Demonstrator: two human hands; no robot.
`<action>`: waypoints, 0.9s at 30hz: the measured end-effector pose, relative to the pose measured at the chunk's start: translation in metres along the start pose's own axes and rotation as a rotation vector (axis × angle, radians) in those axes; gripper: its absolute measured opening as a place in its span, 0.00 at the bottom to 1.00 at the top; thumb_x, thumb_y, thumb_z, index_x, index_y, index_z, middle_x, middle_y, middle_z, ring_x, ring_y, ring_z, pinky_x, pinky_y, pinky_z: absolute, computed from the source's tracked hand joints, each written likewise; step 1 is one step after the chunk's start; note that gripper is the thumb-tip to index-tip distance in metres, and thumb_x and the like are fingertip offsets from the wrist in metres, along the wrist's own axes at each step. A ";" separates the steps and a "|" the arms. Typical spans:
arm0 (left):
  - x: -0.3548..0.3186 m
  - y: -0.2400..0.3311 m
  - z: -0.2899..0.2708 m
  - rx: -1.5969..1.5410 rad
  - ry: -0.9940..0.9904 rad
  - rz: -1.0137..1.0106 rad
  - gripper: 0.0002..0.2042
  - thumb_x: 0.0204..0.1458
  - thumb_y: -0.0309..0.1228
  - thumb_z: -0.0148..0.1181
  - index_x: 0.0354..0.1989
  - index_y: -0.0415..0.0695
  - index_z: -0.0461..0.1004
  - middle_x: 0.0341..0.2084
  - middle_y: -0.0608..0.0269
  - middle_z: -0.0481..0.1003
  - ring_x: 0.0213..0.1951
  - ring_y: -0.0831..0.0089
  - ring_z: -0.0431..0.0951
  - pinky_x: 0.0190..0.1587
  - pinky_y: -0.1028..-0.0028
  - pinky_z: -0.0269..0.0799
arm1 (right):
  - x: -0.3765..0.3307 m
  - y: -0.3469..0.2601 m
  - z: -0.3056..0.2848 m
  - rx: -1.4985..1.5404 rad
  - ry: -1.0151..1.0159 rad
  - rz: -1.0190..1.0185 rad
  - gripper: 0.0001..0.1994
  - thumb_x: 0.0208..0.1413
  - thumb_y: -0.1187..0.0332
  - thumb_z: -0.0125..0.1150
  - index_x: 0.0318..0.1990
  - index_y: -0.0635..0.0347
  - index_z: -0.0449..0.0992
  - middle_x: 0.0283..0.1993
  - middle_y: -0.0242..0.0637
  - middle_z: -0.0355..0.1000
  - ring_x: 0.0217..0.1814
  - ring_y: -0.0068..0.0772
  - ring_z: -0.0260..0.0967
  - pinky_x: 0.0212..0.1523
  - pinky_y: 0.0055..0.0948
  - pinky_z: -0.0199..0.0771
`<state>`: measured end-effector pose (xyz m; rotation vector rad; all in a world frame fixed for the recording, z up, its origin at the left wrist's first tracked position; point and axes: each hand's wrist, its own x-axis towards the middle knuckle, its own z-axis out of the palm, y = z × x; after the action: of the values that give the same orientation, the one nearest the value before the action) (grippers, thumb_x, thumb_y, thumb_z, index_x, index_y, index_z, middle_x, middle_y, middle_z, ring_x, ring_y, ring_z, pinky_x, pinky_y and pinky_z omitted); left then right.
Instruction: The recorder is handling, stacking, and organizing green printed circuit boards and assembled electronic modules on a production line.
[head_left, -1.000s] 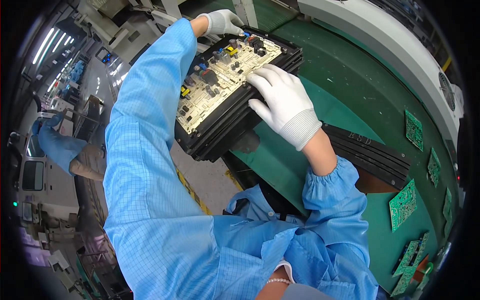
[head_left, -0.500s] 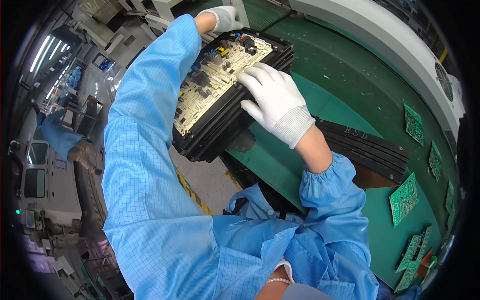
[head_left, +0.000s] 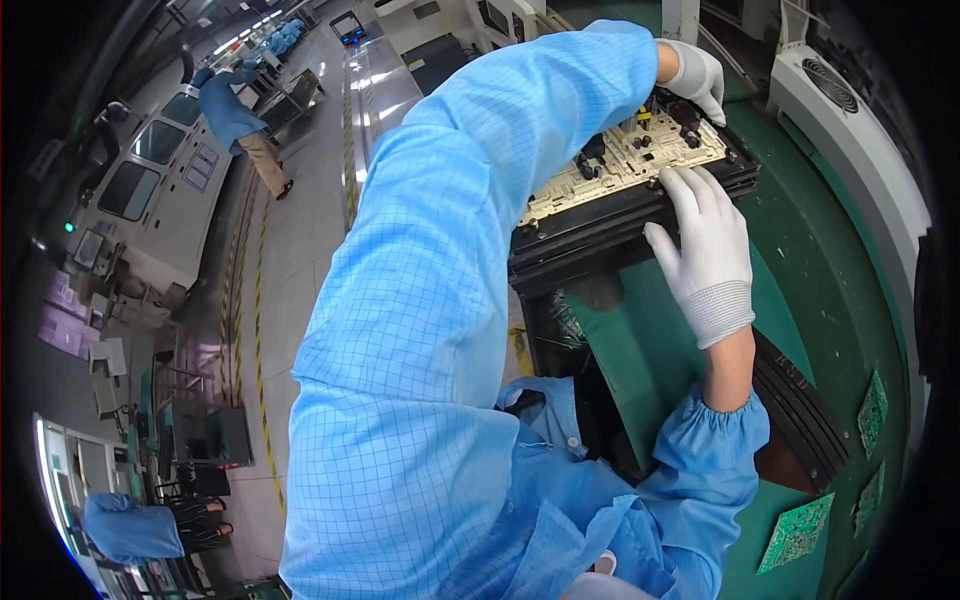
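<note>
Near the lower right rim, loose green circuit boards [head_left: 795, 532] lie on the green table [head_left: 830, 290], well apart from the stack of black trays [head_left: 610, 225]. Closer to that stack, the right hand [head_left: 705, 250], in a white glove, lays its grip over the stack's near right edge, fingers flat and curled on the side. On top of the stack rests a pale circuit board [head_left: 625, 165]. At the stack's far corner, the gloved left hand [head_left: 697, 78] clasps the edge.
</note>
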<state>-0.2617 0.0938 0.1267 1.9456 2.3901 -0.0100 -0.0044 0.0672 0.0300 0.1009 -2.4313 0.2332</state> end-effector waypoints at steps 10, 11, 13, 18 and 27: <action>0.025 -0.014 0.013 0.182 0.049 0.186 0.20 0.59 0.45 0.59 0.50 0.42 0.81 0.43 0.53 0.82 0.47 0.59 0.82 0.54 0.64 0.75 | 0.007 -0.003 0.003 -0.093 0.036 -0.014 0.26 0.51 0.61 0.67 0.57 0.61 0.70 0.56 0.44 0.70 0.62 0.47 0.66 0.57 0.44 0.68; -0.011 0.005 -0.011 0.035 0.024 0.257 0.18 0.56 0.41 0.60 0.44 0.38 0.82 0.38 0.49 0.83 0.40 0.58 0.83 0.47 0.64 0.76 | 0.006 -0.005 -0.005 -0.048 0.027 0.002 0.26 0.49 0.60 0.67 0.55 0.60 0.71 0.50 0.41 0.72 0.56 0.44 0.68 0.52 0.42 0.69; -0.035 0.025 -0.023 -0.104 0.014 0.172 0.16 0.58 0.38 0.57 0.42 0.37 0.81 0.37 0.49 0.83 0.39 0.58 0.83 0.46 0.63 0.76 | 0.004 -0.010 -0.004 -0.019 0.118 -0.025 0.26 0.47 0.60 0.68 0.53 0.60 0.72 0.46 0.37 0.72 0.51 0.38 0.69 0.48 0.37 0.67; -0.047 0.037 -0.024 0.060 0.160 0.538 0.17 0.59 0.41 0.56 0.40 0.39 0.82 0.34 0.48 0.82 0.39 0.54 0.82 0.44 0.62 0.76 | -0.010 -0.030 -0.035 -0.080 -0.101 0.000 0.14 0.50 0.66 0.64 0.44 0.61 0.77 0.39 0.38 0.74 0.46 0.37 0.72 0.50 0.34 0.68; -0.046 0.082 -0.012 0.144 -0.049 0.035 0.30 0.43 0.57 0.71 0.36 0.37 0.81 0.32 0.45 0.81 0.37 0.52 0.82 0.40 0.60 0.77 | -0.020 -0.056 -0.070 -0.070 -0.253 -0.063 0.19 0.58 0.57 0.64 0.48 0.64 0.76 0.38 0.39 0.74 0.44 0.36 0.74 0.50 0.32 0.72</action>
<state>-0.1730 0.0660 0.1439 2.0210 2.3845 -0.2319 0.0624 0.0260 0.0773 0.1854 -2.6794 0.1116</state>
